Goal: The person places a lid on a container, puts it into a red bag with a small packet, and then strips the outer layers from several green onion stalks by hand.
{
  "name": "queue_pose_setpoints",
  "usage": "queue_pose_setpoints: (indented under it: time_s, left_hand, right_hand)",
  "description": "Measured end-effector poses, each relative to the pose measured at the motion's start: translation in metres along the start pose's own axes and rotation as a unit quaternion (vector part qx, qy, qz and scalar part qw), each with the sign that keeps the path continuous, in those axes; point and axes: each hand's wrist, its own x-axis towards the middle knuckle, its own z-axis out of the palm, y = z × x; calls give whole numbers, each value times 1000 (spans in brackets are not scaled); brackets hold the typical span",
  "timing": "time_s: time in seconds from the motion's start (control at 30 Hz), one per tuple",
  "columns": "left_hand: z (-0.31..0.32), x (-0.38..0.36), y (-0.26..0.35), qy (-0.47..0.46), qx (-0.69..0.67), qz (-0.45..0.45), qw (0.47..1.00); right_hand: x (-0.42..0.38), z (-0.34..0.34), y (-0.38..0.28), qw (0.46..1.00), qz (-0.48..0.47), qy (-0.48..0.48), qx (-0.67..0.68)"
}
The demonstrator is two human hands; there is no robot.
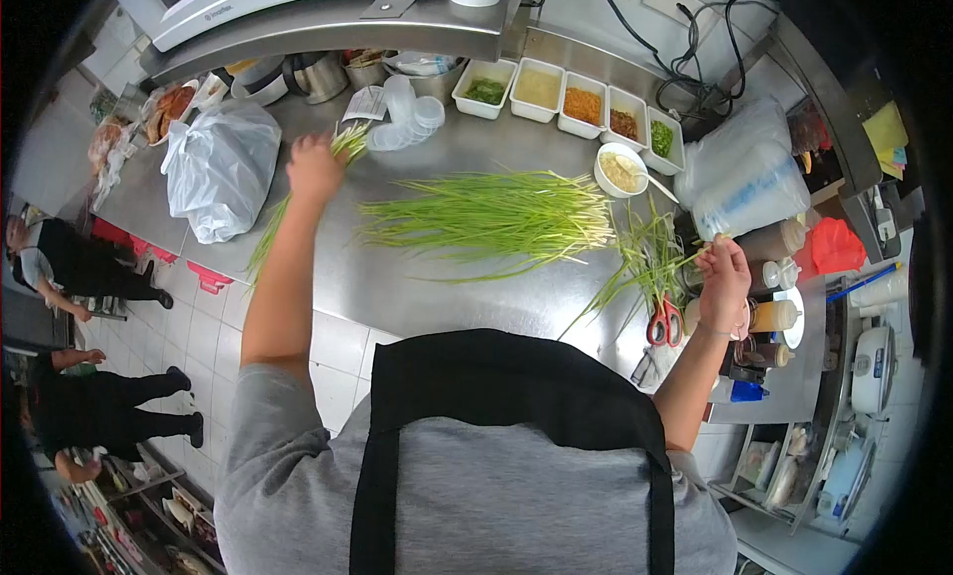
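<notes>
On the steel counter lies a wide spread of long green stalks (496,217), their pale ends to the right. My left hand (316,168) is closed around a smaller bunch of stalks (270,239), whose pale ends stick out at the upper right. Over a loose pile of stalks (650,252) at the right, my right hand (725,267) is closed, with a thin green piece at its fingertips. Red-handled scissors (665,324) rest below that pile, their blades partly covered by it.
White trays (537,90) of chopped food line the back, beside a white bowl (621,170). Clear plastic lids (407,118) and a white bag (220,168) are at the left. Bottles (772,315) stand at the right. Two people are on the floor at the far left.
</notes>
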Motion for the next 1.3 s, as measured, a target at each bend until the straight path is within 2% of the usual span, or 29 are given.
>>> queue_pose_setpoints:
  time_s: [0.03,0.07,0.17,0.2,0.27,0.33,0.4,0.53,0.63,0.83,1.03,1.13,1.23,1.27,1.3]
  left_hand:
    - [5,-1,12,-19,-10,9,1000]
    - [13,-8,27,5,-4,59,998]
    - [15,-43,92,-17,-71,181,981]
    - [15,-56,113,-17,-75,224,972]
    - [4,-79,156,-117,-124,289,942]
    - [15,-102,190,-110,-114,355,921]
    - [14,-119,212,-102,-120,384,910]
    - [31,-121,218,-116,-146,416,890]
    - [39,-114,191,-83,-163,478,859]
    - [36,-126,155,-41,-175,517,837]
    - [24,-160,151,-51,-169,555,813]
    - [16,-174,150,-76,-185,551,810]
    - [12,-177,150,-74,-217,505,832]
    - [9,-177,151,-82,-221,488,840]
    - [6,-176,152,-90,-226,471,848]
  right_hand:
    - [5,-1,6,999,6,8,-37]
    - [8,-4,11,997,12,17,-74]
    - [10,-4,22,944,-56,65,-319]
    - [15,-9,33,933,-96,64,-342]
    - [9,3,34,926,-108,35,-360]
    - [-1,17,38,924,-109,-10,-367]
    - [-18,38,37,921,-94,-67,-371]
    - [-29,46,52,910,-80,-131,-386]
    - [-29,47,60,899,-96,-159,-396]
    - [-17,82,68,871,-222,-198,-392]
    - [13,130,88,831,-282,-270,-397]
    - [13,138,102,791,-265,-320,-449]
    - [-11,138,115,760,-319,-364,-433]
    - [-24,133,116,730,-301,-380,-482]
    - [-37,129,115,726,-313,-362,-494]
